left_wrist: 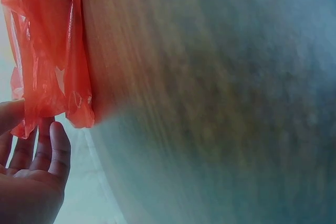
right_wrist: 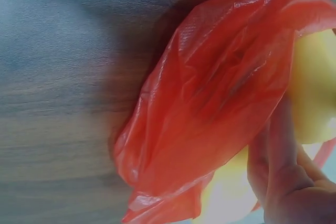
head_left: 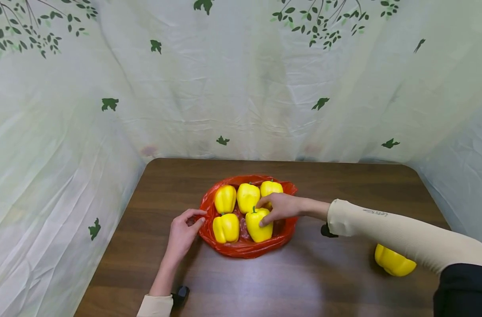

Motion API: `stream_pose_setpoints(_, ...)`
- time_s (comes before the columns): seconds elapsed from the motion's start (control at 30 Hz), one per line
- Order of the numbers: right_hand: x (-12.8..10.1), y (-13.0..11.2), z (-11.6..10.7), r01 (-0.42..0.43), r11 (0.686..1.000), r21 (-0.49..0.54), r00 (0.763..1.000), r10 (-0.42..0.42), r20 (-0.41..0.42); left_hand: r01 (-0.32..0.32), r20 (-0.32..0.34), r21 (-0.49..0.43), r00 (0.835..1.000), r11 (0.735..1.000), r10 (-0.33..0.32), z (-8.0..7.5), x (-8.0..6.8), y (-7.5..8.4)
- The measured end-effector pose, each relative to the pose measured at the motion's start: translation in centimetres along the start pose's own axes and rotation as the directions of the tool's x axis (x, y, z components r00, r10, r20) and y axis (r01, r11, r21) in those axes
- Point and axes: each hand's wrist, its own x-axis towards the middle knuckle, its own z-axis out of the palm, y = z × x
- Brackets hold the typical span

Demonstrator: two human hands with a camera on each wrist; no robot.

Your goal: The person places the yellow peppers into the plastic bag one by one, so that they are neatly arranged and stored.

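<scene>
Right hand [head_left: 279, 208] reaches in from the right side, forearm in a beige sleeve [head_left: 399, 233] stretched low across the tabletop [head_left: 304, 281], wrist roughly level. Fingers curl down over the top of the front-right yellow pepper [head_left: 258, 226] inside the red plastic bag [head_left: 245, 247]; thumb and fingertips wrap the pepper's shoulder near the green stem, so the hand grips it. Right wrist view confirms fingers [right_wrist: 281, 150] pressed against yellow pepper skin just behind the bag's crumpled red film [right_wrist: 220, 103].

Left hand [head_left: 183, 233] comes up from the near edge, forearm angled toward the bag's left side. Thumb and forefinger pinch the bag's rim at its left edge; the remaining fingers are loosely bent. In the left wrist view the fingers [left_wrist: 55, 145] lie at the lower edge of the red film [left_wrist: 47, 66], thumb touching it; the tabletop behind is blurred.

Bag sits at the tabletop's centre, mouth open upward, with five yellow peppers in it: three in the back row, namely back-left pepper [head_left: 225, 199], back-middle pepper [head_left: 247, 197] and back-right pepper [head_left: 270, 188], and two in front, namely front-left pepper [head_left: 226, 227] and the gripped one. All are upright or nearly so, touching neighbours.

A sixth yellow pepper [head_left: 393, 263] lies on the tabletop well apart to the right, partly hidden under the right sleeve. White cloth with a green leaf print [head_left: 241, 88] hangs behind and on both sides.
</scene>
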Motion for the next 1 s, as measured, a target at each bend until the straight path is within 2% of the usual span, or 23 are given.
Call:
stream_pose_setpoints(0.27, 0.4, -0.3, 0.4, -0.017, 1.000, -0.022, 0.999, 0.018, 0.027, -0.015, -0.008, 0.004, 1.000, 1.000, 0.015, 0.0, 0.0, 0.1)
stream_pose_setpoints(0.57, 0.6, -0.2, 1.3, -0.010, 1.000, 0.014, 1.000, 0.010, 0.017, -0.013, -0.004, 0.002, 1.000, 1.000, 0.013, -0.1, -0.1, 0.1)
stream_pose_setpoints(0.8, 0.3, -0.4, 2.0, -0.008, 0.991, 0.133, 1.000, 0.007, 0.004, -0.079, -0.029, -0.007, 0.996, 0.997, 0.079, 0.0, 0.0, -0.2)
stream_pose_setpoints(1.0, 0.1, -0.4, 2.1, -0.010, 0.975, 0.222, 1.000, 0.008, 0.008, -0.072, -0.028, -0.009, 0.997, 0.997, 0.071, -0.1, 0.1, -0.3)
